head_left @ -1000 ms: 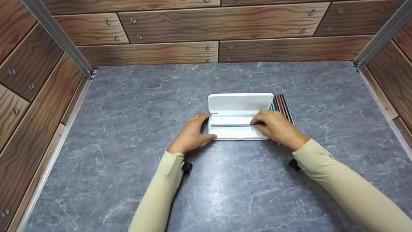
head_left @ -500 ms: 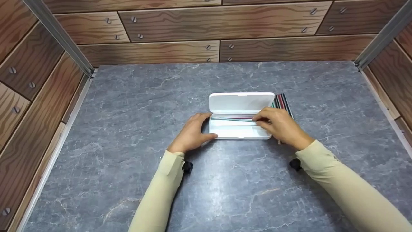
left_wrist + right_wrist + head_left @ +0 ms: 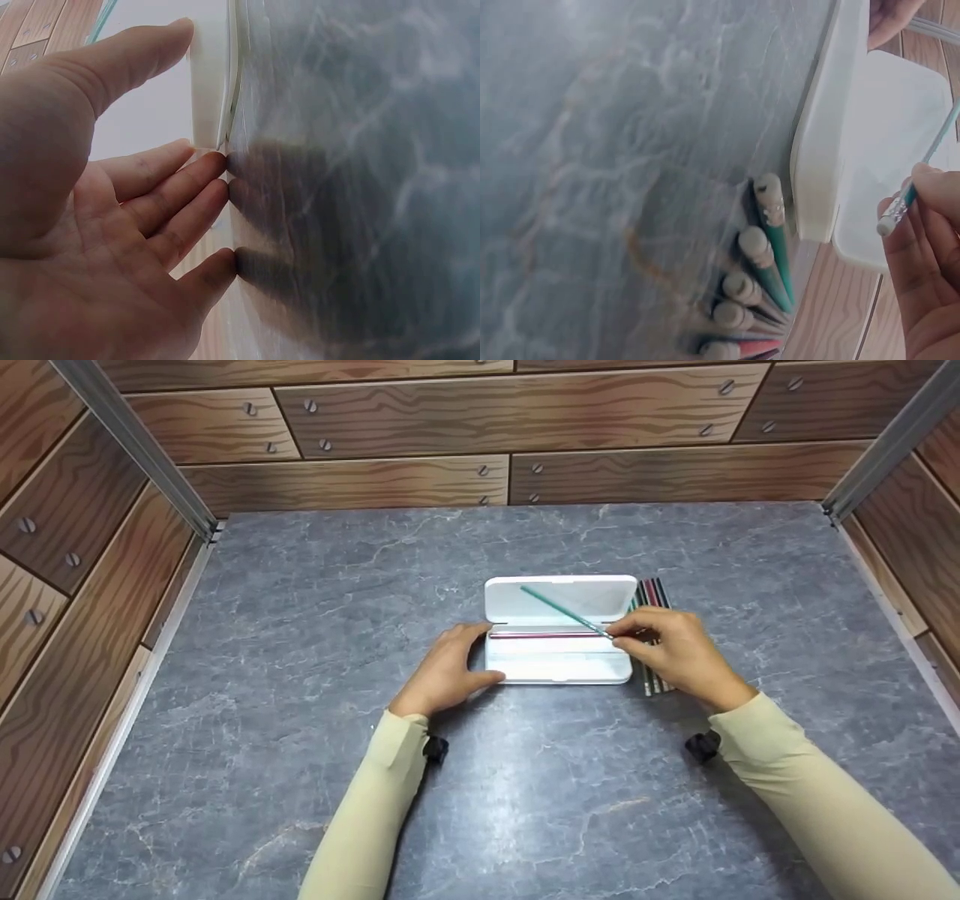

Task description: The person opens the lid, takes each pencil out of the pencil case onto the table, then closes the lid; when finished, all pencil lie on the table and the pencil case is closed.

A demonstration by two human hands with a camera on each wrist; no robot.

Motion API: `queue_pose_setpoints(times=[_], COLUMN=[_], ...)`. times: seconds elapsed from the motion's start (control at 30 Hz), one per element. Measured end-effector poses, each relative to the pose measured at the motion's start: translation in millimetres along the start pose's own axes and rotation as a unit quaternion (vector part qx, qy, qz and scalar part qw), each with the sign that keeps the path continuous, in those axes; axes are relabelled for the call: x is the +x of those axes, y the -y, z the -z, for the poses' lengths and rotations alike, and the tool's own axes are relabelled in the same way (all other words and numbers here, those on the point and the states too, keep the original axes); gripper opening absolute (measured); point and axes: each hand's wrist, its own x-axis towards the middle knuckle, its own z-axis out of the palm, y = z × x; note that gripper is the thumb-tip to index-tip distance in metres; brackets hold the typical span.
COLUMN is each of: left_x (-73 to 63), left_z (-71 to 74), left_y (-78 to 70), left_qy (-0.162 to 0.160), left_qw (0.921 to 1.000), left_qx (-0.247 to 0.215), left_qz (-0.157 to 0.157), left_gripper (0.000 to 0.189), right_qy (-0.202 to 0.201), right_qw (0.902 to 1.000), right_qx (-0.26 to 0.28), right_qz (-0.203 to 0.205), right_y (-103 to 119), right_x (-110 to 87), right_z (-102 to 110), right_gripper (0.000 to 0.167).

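Observation:
A white pencil case (image 3: 559,667) lies with its lid (image 3: 502,598) raised at the back. Inside, a dark red pencil (image 3: 551,636) lies lengthwise in the rear part. My left hand (image 3: 446,671) is at the case's left end, straight fingers at the back corner and thumb touching the front corner; in the left wrist view, the thumb meets the case wall (image 3: 210,90). Between thumb and fingers, my right hand (image 3: 671,649) pinches a green pencil (image 3: 555,606) near its eraser end. That pencil slants up and left, in front of the lid.
Several pencils (image 3: 649,594) lie side by side just right of the case, partly hidden by the right hand. Their white erasers face the front edge; the right wrist view shows a green pencil (image 3: 778,255) among them. Wood-patterned walls (image 3: 405,484) enclose the grey marbled table (image 3: 300,585).
My right hand has lifted the green pencil from the case and drawn back rightward, tilting its far end up. The red pencil inside has come into view. The left hand stays in place.

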Motion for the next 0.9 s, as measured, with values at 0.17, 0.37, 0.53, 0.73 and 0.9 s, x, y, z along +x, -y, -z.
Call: queue_pose_setpoints(times=[0.17, 0.37, 0.53, 0.73, 0.9], left_x=[-9.1, -11.6, -11.1, -8.7, -9.9], left_z=[8.4, 9.9, 10.3, 5.8, 9.6], left_y=[-18.8, -22.8, -22.9, -13.7, -19.8], left_qy=[0.007, 0.002, 0.007, -0.008, 0.002], left_qw=[0.9999, 0.9999, 0.9998, 1.0, 0.9999], left_qx=[-0.003, -0.001, -0.002, -0.003, -0.012], left_qz=[0.009, 0.015, 0.018, -0.004, 0.006], left_gripper=[0.079, 0.079, 0.08, 0.078, 0.08], right_qy=[-0.046, -0.129, -0.168, -0.165, -0.152], right_qw=[0.9987, 0.9902, 0.9825, 0.9764, 0.9716], right_qx=[0.02, 0.04, 0.021, -0.028, -0.061], right_qz=[-0.004, -0.035, -0.078, -0.136, -0.171], right_y=[-3.1, -10.9, -21.5, -28.5, -33.7], right_x=[-5.8, -10.5, -15.6, -22.6, -27.9], right_z=[9.7, 24.1, 30.4, 33.5, 37.1], right_gripper=[0.018, 0.016, 0.017, 0.02, 0.025])
